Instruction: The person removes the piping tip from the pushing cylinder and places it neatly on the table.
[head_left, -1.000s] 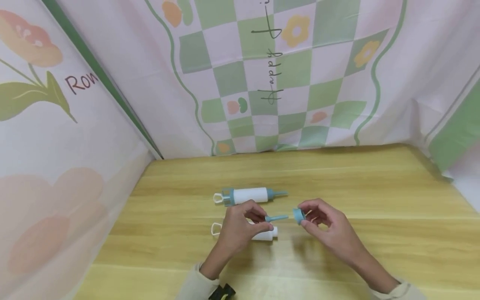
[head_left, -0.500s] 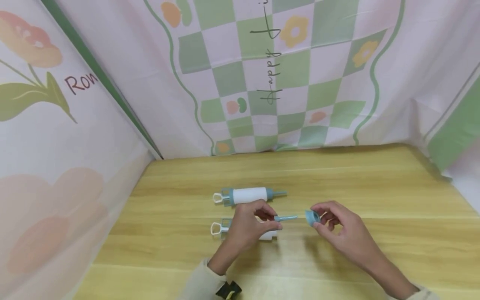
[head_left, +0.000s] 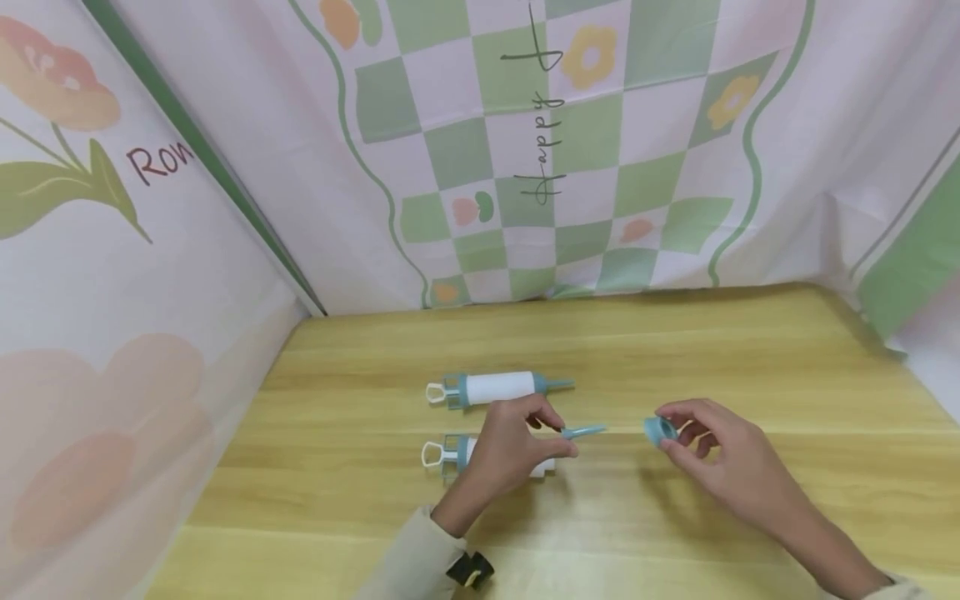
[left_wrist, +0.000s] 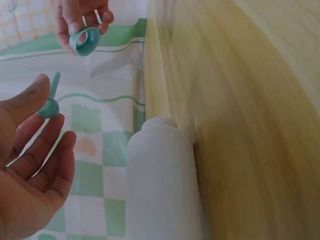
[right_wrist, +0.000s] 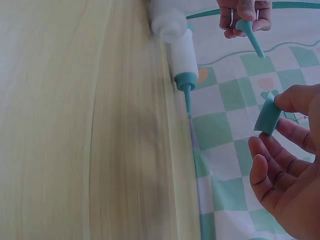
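Observation:
Between thumb and fingertips my left hand (head_left: pixel 517 442) pinches a thin blue-green nozzle (head_left: pixel 588 431), its narrow end pointing right. In the left wrist view the nozzle (left_wrist: pixel 49 107) has a rounded, wider base. My right hand (head_left: pixel 738 458) pinches a blue-green ring cap (head_left: pixel 658 432) by its edge, tilted, apart from the nozzle. The right wrist view has the ring cap (right_wrist: pixel 269 114) side-on. Beneath my left hand lies a white syringe-like tube (head_left: pixel 453 456) with a looped plunger handle, partly hidden; its bare neck end shows in the left wrist view on the white barrel (left_wrist: pixel 162 185).
Behind it lies a similar white tube (head_left: pixel 501 388) with its blue-green nozzle fitted, pointing right. Both rest on a wood-grain table (head_left: pixel 360 358). A printed cloth (head_left: pixel 517 167) hangs along the back, and another cloth (head_left: pixel 112 333) stands at the left.
Both hands have moved right with their pieces, the right hand farther, so the gap between nozzle and ring cap is wider. More of the near tube's handle end is uncovered.

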